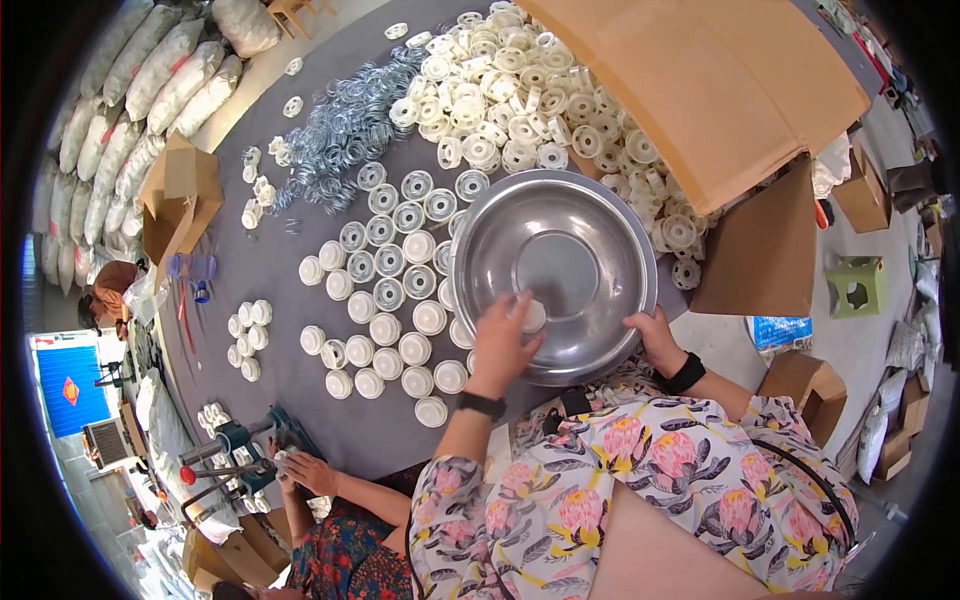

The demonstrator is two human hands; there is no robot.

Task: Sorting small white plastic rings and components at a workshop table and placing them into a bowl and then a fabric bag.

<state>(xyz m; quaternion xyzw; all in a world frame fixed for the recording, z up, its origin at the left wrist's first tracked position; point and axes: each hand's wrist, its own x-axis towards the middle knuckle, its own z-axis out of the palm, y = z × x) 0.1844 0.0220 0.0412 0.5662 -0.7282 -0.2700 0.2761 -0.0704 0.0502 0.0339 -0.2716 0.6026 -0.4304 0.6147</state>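
A large shiny metal bowl [570, 215] stands tilted at the table's near edge. My right hand [660, 343] grips its rim at the right, fingers closed. Over the bowl's near left side, my left hand [503, 345] pinches a white round plastic cap [534, 317]; the fingertips are slightly blurred. Nothing else shows inside the bowl. Left of it stand rows of white caps [387, 362], and beyond them several round parts with metal rings [390, 262] set in their tops.
Behind the bowl lie a heap of cream plastic wheels [500, 85] and a pile of metal springs [355, 130]. A cardboard box [755, 250] leans open at the right. On my left, a co-worker's hands [308, 472] work at a green hand press [235, 440]. A small cap group [250, 340] sits far left.
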